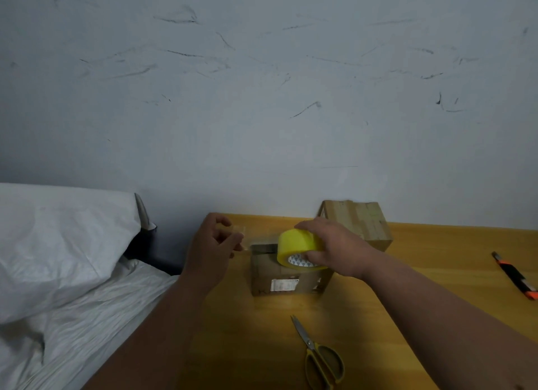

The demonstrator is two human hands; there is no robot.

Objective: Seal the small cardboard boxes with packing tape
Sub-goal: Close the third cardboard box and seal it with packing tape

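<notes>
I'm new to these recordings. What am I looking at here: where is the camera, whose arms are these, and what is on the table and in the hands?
There is no machine: one wide-angle camera worn on a person's head looks forward and down, so the two bare arms are the wearer's own. The right hand grips a yellow tape roll just above a small cardboard box. The left hand pinches the pulled-out end of clear tape, stretched from the roll. A second cardboard box stands behind, against the wall. All this sits on a wooden table. Nearer the wearer lie yellow-handled scissors, and at the right edge an orange and black utility knife. On the left is white bedding.
</notes>
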